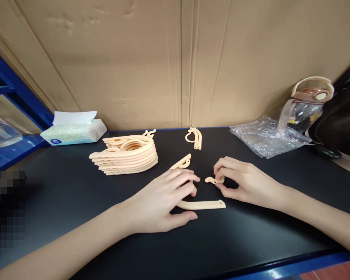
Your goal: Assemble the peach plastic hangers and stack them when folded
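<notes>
My left hand lies palm down over a cream plastic folding hanger, hiding its middle. The fingers are slightly bent, with the thumb well apart. One arm of the hanger shows below the fingers, and a slimmer part with a small loop sticks out above them. Across a small gap, my right hand pinches a small cream hook between thumb and fingers. Its curved end points towards my left hand, while the fingertips cover part of the other end.
A stack of cream folding hangers stands at left. Several loose hanger parts lie by the cardboard wall. Tissues are at the back left; clear plastic wrap and a drink bottle are at right on the black table.
</notes>
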